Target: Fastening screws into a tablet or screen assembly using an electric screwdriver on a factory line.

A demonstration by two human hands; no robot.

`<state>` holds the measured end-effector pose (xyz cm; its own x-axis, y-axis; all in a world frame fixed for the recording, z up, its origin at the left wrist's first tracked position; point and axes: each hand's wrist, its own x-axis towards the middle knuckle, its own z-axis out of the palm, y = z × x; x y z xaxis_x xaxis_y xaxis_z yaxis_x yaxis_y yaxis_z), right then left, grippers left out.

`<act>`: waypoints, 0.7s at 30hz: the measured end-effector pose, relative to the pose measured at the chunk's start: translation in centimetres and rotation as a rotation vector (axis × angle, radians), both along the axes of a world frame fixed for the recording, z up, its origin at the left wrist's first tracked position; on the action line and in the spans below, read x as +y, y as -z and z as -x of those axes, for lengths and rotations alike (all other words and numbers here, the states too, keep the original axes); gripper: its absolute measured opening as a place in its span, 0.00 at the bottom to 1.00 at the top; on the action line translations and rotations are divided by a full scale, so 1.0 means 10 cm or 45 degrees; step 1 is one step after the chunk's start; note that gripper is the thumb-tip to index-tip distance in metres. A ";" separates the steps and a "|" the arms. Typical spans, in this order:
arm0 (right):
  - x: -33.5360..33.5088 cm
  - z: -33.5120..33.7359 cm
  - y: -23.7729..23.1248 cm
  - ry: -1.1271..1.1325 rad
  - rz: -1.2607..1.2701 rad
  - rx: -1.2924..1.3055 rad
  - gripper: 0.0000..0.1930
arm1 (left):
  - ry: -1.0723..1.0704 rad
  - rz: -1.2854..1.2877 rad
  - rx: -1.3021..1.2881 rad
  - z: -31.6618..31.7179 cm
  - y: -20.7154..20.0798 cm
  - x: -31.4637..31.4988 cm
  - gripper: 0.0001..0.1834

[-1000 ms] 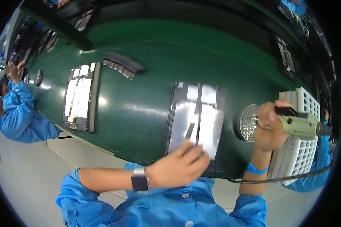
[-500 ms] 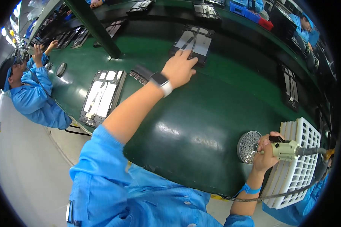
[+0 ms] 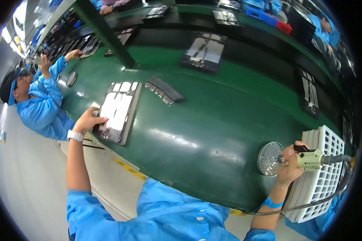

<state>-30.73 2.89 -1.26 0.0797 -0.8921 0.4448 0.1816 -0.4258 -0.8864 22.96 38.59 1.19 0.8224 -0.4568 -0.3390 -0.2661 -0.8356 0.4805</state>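
At the left of the table lies an opened tablet (image 3: 116,105) with white battery panels and a black frame, perhaps on top of another. My left hand (image 3: 88,121) grips its near left edge, thumb on top and fingers at the side. In my right hand (image 3: 290,165) is a pale green power screwdriver (image 3: 309,160), held sideways with a cable at its back end. Its tip side is by a round dish (image 3: 270,158) of small metal screws; my fingers hide the tip. Beyond the left tablet sits a dark strip-like bundle of parts (image 3: 164,90).
Another opened tablet (image 3: 204,52) lies at the far middle, and one more (image 3: 308,91) at the right. White grid trays (image 3: 326,172) stand beside my right hand, the cable (image 3: 293,209) crossing them. A green post (image 3: 104,34) rises at the back left. A co-worker (image 3: 40,96) sits at the left.
My left hand has come back from the far middle tablet to the left tablet and taken hold of its edge. The right hand stays by the dish with the screwdriver.
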 end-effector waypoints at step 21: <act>-0.15 -0.04 -0.08 -0.147 -0.126 -0.226 0.13 | 0.186 1.233 1.154 2.82 -0.03 -1.54 0.55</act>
<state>-30.32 1.43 -0.44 0.1117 -0.9215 0.3720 0.3812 -0.3060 -0.8724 -5.25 23.20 1.52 0.4034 -0.8863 -0.2273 0.4032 -0.0508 0.9137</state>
